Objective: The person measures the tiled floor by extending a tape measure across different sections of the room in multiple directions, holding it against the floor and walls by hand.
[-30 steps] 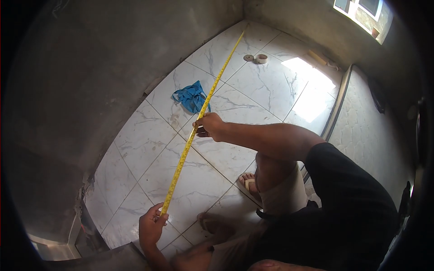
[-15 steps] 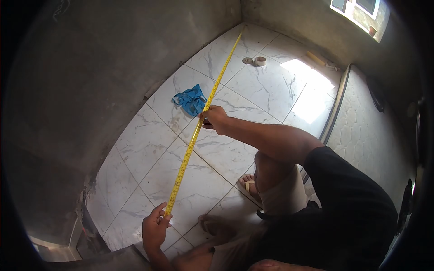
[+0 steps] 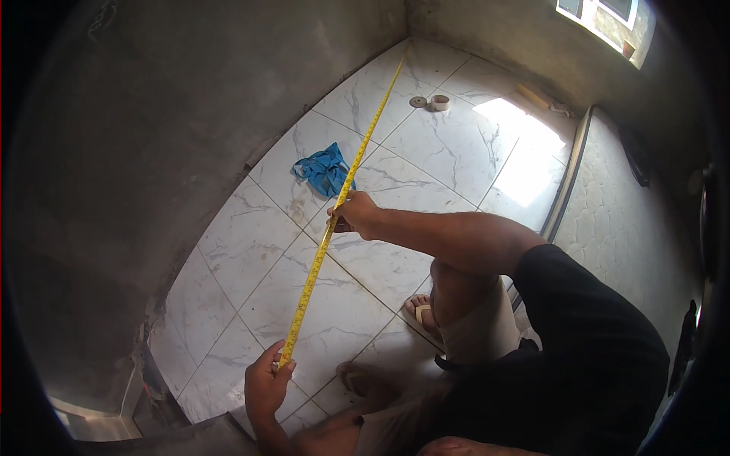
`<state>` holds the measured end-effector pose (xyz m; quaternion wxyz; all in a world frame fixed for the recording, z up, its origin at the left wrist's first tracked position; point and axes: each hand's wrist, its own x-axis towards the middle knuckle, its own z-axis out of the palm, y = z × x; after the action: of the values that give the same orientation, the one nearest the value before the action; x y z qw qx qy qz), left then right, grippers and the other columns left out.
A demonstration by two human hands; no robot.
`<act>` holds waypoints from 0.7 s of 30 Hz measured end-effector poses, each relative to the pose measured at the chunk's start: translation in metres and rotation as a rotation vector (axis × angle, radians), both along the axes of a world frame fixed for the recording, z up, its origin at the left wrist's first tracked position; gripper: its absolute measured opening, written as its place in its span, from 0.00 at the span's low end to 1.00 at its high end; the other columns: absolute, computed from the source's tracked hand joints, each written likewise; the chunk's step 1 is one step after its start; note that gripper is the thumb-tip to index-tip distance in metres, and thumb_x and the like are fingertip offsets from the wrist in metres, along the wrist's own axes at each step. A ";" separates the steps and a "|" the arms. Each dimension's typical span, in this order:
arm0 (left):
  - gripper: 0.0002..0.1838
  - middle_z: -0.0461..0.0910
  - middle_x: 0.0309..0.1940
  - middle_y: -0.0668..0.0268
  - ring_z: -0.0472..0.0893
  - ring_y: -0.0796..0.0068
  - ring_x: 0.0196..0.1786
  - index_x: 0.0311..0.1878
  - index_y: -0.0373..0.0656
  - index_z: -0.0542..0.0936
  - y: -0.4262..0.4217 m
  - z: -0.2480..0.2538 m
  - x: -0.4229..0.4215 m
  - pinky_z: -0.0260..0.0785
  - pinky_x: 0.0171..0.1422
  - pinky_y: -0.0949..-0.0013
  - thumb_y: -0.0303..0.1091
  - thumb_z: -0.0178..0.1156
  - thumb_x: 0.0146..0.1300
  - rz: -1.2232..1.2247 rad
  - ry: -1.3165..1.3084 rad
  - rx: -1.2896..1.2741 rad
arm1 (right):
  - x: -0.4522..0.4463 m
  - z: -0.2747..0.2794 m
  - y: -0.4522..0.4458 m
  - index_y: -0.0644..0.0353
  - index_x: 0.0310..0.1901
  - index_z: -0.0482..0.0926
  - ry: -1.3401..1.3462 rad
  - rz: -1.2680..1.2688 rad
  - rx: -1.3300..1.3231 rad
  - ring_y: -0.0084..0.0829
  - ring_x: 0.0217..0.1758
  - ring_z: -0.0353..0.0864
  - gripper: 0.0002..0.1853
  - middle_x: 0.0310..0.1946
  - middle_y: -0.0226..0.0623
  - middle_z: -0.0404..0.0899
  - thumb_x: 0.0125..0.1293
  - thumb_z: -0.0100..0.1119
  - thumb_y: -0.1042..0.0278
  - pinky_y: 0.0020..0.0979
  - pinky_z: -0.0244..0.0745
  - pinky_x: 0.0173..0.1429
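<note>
A yellow measuring tape (image 3: 310,285) stretches diagonally from the far floor corner down to my left hand (image 3: 266,384). My left hand pinches its near part between thumb and fingers at the lower left. Farther along, my right hand (image 3: 356,213) is closed on the tape, with the thumb and forefinger at its edge. Just beyond my right hand, a crumpled blue cloth or bag (image 3: 323,169) lies on the tiles, partly beside and behind the tape. The tape's far end is too small to make out.
White marbled floor tiles (image 3: 426,163) run between grey walls (image 3: 190,99). A small disc (image 3: 417,102) and a tape roll (image 3: 440,102) lie near the far corner. A pale mattress (image 3: 608,197) is along the right, below a window (image 3: 608,23). My sandalled feet (image 3: 422,310) are on the floor.
My right hand first slid or moved up along the tape, then came back down slightly. My left hand has shifted a little to the right with its part of the tape.
</note>
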<state>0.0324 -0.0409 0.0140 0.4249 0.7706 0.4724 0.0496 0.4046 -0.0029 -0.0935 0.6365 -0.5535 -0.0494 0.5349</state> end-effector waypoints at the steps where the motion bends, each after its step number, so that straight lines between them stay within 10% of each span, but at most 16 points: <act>1: 0.24 0.85 0.37 0.59 0.83 0.77 0.30 0.62 0.40 0.77 0.000 0.001 0.000 0.76 0.36 0.70 0.26 0.65 0.61 -0.034 0.027 0.044 | 0.001 -0.001 0.000 0.67 0.55 0.69 -0.008 0.009 0.010 0.36 0.41 0.85 0.15 0.41 0.41 0.78 0.68 0.57 0.80 0.39 0.89 0.49; 4: 0.27 0.84 0.36 0.62 0.80 0.81 0.30 0.64 0.37 0.75 -0.001 0.001 -0.003 0.74 0.36 0.75 0.24 0.65 0.60 -0.111 0.095 0.198 | 0.013 -0.009 0.004 0.67 0.55 0.69 -0.030 0.030 0.037 0.35 0.42 0.85 0.15 0.41 0.40 0.78 0.69 0.56 0.80 0.39 0.88 0.50; 10: 0.26 0.85 0.40 0.51 0.85 0.55 0.40 0.61 0.42 0.78 -0.013 0.009 0.003 0.76 0.45 0.61 0.34 0.68 0.59 -0.103 0.158 0.236 | 0.028 -0.006 0.002 0.66 0.50 0.70 -0.071 0.013 0.044 0.33 0.43 0.83 0.09 0.42 0.39 0.78 0.70 0.55 0.79 0.38 0.88 0.51; 21: 0.25 0.84 0.39 0.50 0.85 0.54 0.39 0.62 0.41 0.78 -0.023 0.023 0.007 0.76 0.44 0.60 0.32 0.67 0.60 -0.118 0.201 0.293 | 0.024 -0.011 0.004 0.68 0.52 0.71 -0.099 0.056 0.051 0.34 0.42 0.84 0.13 0.41 0.39 0.78 0.68 0.59 0.78 0.37 0.88 0.51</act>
<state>0.0398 -0.0638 0.0367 0.2607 0.8519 0.4540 0.0156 0.4290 0.0013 -0.1044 0.6319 -0.5611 -0.1099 0.5232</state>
